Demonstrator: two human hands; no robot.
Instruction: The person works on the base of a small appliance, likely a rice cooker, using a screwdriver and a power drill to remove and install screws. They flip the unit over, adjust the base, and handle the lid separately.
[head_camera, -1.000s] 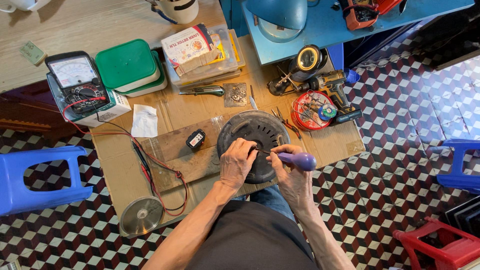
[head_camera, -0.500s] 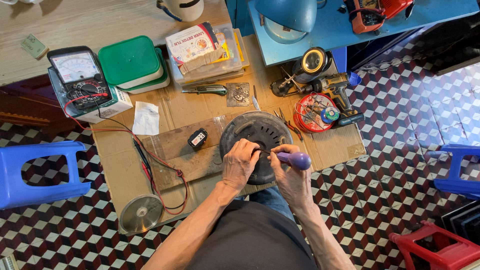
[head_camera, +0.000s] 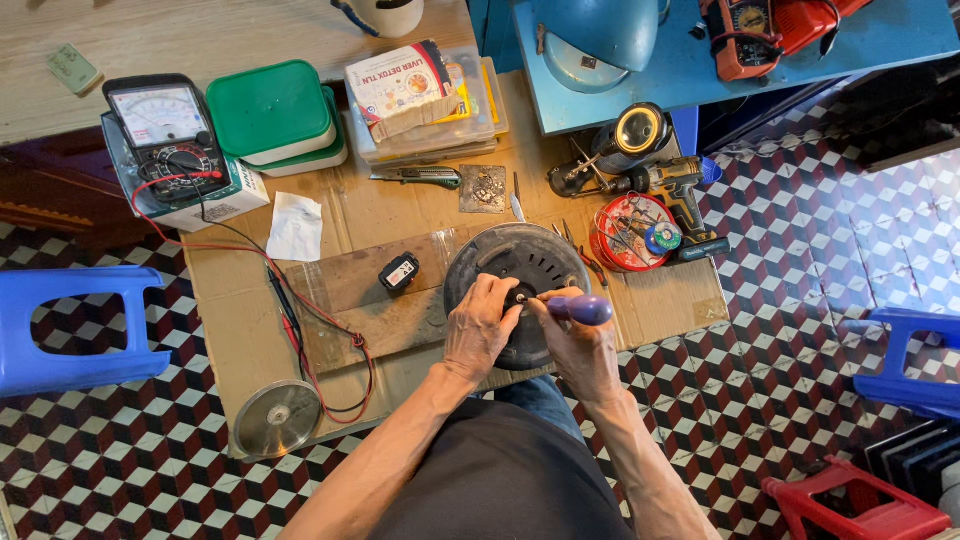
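hands (head_camera: 530, 335) on round slotted metal housing (head_camera: 520, 262)

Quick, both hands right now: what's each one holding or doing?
Left hand: fingers bent, pressing on the round dark slotted housing, steadying it.
Right hand: closed on the purple-handled screwdriver, tip at the housing's centre.

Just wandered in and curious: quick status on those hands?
Left hand steadying round dark slotted housing. Right hand gripping purple-handled screwdriver, tip at the housing's centre. Nothing blocking.
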